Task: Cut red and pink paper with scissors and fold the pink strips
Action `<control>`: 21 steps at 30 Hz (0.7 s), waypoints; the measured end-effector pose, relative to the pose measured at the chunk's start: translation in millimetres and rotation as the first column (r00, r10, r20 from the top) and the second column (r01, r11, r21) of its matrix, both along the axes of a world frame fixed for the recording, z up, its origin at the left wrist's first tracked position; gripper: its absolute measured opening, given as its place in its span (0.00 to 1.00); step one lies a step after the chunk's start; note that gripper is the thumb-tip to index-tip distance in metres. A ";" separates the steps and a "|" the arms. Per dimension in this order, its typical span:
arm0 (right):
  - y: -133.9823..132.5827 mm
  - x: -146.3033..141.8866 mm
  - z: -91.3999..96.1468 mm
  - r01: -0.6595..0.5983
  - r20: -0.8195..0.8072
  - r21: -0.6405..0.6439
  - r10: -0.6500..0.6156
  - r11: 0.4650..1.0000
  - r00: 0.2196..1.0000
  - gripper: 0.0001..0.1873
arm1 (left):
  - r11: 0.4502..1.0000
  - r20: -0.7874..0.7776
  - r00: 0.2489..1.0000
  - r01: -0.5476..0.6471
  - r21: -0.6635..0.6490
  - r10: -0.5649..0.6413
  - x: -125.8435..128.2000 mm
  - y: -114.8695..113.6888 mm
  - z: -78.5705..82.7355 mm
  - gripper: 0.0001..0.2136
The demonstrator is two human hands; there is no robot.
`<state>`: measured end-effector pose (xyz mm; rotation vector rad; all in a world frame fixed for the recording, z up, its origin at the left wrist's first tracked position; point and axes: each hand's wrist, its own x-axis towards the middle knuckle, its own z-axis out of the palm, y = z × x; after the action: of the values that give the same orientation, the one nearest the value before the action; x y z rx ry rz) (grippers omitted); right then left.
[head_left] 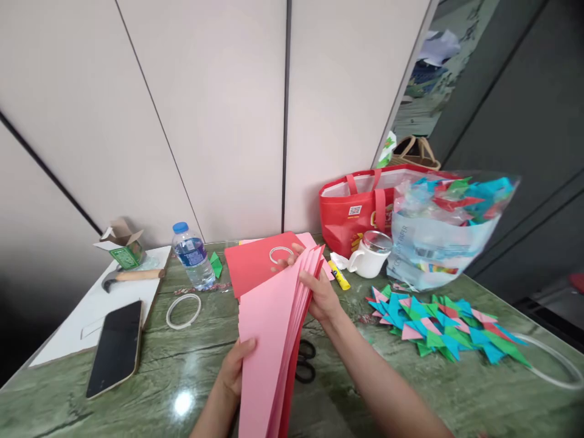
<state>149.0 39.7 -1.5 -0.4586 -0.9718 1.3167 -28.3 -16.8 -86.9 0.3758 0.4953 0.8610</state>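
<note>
A stack of pink and red paper sheets (267, 316) is held upright in front of me, its right side fanned apart. My left hand (235, 365) grips the stack's lower left edge, thumb on the front sheet. Higher up, my right hand (322, 292) pinches the sheets near their top right corner. Behind the stack, red paper (249, 258) lies on the table with a clear ring (280, 252) on it. Black scissors (305, 362), seen by their handles, lie partly hidden under the paper and my right arm.
On the left are a phone (116, 347), hammer (132, 275), small box (125, 249), water bottle (191, 255) and another clear ring (183, 311). To the right are a white mug (371, 255), glue stick (339, 275), red bag (335, 213), plastic bag (438, 243) and folded paper pieces (442, 322).
</note>
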 end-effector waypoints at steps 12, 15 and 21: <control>1.7 -11.9 8.8 0.244 0.096 0.083 -0.252 0.966 0.963 0.25 | 0.999 -0.082 0.996 -0.032 -0.004 0.032 -12.4 8.7 -19.8 0.20; 2.2 -17.2 11.5 0.329 0.230 0.094 -0.342 0.940 0.911 0.20 | 0.997 -0.093 0.993 -0.081 -0.012 0.079 -11.2 12.2 -14.9 0.24; 7.0 -25.3 12.6 0.339 0.241 0.084 -0.349 0.937 0.906 0.24 | 0.997 -0.073 0.995 -0.072 0.015 0.073 -6.1 14.8 -8.6 0.21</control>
<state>123.7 46.7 11.0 -0.7459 -1.0685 0.9309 -34.3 -2.0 -95.5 0.4033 0.5748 0.9232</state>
